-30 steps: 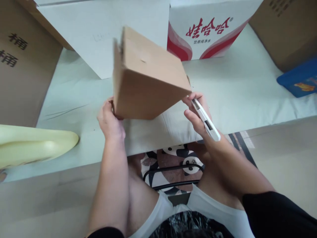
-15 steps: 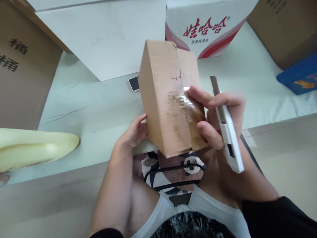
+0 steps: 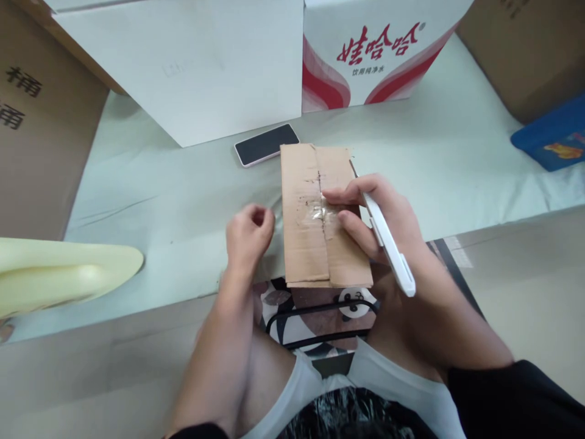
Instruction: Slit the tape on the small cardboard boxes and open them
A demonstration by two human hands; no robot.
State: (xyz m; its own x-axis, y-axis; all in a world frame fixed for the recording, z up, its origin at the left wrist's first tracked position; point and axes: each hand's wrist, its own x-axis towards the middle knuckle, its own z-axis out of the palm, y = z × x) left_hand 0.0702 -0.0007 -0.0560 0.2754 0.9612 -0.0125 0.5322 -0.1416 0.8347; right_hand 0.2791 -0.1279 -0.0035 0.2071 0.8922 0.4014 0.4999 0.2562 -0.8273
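Observation:
A brown cardboard box (image 3: pixel 301 244) stands at the table's front edge, its scuffed, taped top facing up. Clear tape (image 3: pixel 315 212) lies crumpled across its middle seam. My right hand (image 3: pixel 388 213) grips a white utility knife (image 3: pixel 390 250), which slants along the palm. Its blade is mostly hidden behind the fingers. The right index fingertip touches the box top near the tape, with the thumb close by. To the left of the box, my left hand (image 3: pixel 249 235) is curled into a loose fist, apart from the cardboard, with nothing visible in it.
A phone (image 3: pixel 267 145) lies just behind the box. Farther back stand a white carton (image 3: pixel 183 73) and a red-and-white carton (image 3: pixel 379 67). Large brown cartons flank the table. A pale yellow object (image 3: pixel 68 274) sits left, a blue item (image 3: pixel 551 137) right.
The box has come down from a tilted, raised pose, uncovering the phone. My left hand has let go of its side and curled up. My right hand has moved left with the utility knife.

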